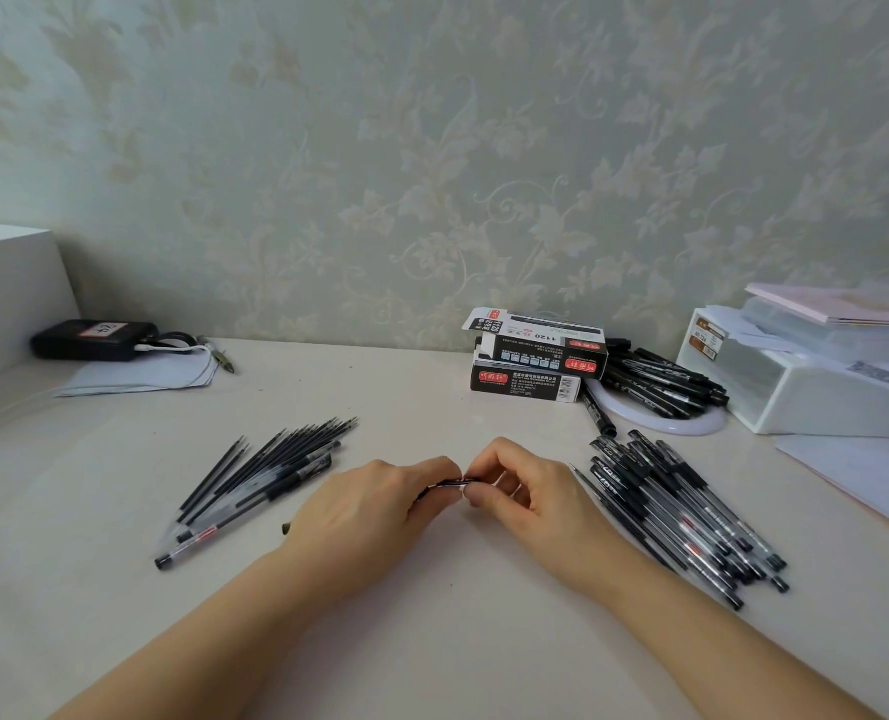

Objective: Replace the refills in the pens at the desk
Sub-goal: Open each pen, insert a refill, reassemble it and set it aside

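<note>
Head view, near to far. Both hands meet at the centre of the bench (432,615): left hand (375,504) and right hand (523,491) each have fingers curled and pinching opposite ends of one pen (455,483), held just above the surface. Pen long axis runs left-right across the view, between the two sets of fingertips; only a short dark section shows in the gap, the rest is hidden by fingers. A dark tip pokes out behind the left hand near the wrist; cannot tell whether it belongs to this pen. Judgement: barrel is being unscrewed or pulled apart, so the next move turns on a twist or pull along that left-right axis. Left of the hands, a fan of loose refills and pens (255,480), tips pointing away and to the right; left hand is nearer. Right of the hands, a heap of clear-barrel pens (681,517), just beside the right wrist. Farther back, two stacked pen boxes (536,361); upper one reads "1120", printed upside down from here; red labels carry Chinese characters, too small to read. Beside them, more black pens (660,379). Far left, a black device (92,340) with a tag, handwritten, apparently "24". Far right, a white organiser (795,392), label unreadable.
</note>
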{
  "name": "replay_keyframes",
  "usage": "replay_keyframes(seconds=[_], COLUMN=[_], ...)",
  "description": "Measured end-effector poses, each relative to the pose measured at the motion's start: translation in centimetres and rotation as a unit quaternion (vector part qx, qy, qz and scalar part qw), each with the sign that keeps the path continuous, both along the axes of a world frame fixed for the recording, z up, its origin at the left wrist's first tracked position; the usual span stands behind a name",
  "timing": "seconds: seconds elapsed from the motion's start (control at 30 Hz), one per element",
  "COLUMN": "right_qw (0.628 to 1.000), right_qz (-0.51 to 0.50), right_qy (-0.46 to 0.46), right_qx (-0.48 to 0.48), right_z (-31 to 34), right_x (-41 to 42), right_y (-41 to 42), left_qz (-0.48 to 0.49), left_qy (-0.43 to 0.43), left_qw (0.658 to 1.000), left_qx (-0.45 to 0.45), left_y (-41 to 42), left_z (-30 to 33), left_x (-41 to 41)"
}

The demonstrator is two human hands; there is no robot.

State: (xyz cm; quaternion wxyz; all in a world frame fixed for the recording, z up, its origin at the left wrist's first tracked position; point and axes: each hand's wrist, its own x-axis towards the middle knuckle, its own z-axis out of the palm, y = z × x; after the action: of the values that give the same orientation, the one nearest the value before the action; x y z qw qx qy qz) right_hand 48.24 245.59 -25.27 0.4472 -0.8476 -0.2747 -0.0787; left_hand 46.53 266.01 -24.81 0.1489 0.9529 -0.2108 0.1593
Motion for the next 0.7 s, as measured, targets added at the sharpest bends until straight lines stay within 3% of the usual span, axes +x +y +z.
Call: replay_keyframes(seconds=[0.13,0.33,0.5,0.7], right_qw=[1.0,0.985,0.978,0.98], right_qz=[-0.019,-0.155,-0.16,-0.155], right_qy=[-0.014,-0.07,-0.09,-0.083], right_qx=[0.002,-0.03,-0.098,-0.09], right_z=[0.0,-0.3,-1.0,-0.9], right_x=[0.0,0.7,0.9,0.8], right_y=[0.1,-0.5,-0.3,-0.4], left_qz=[0.014,0.029,0.02,-0.005], left_qy=[0.01,0.031,0.031,0.009], left_qw=[1.0,0.994,0.991,0.995], left_qx=[-0.025,-0.103,-0.129,-0.103], left_y=[-0.2,-0.3,-0.2,-0.1], left_z=[-0.2,0.4,0.6,0.3], left_x=[0.0,-0.3,-0.5,-0.1])
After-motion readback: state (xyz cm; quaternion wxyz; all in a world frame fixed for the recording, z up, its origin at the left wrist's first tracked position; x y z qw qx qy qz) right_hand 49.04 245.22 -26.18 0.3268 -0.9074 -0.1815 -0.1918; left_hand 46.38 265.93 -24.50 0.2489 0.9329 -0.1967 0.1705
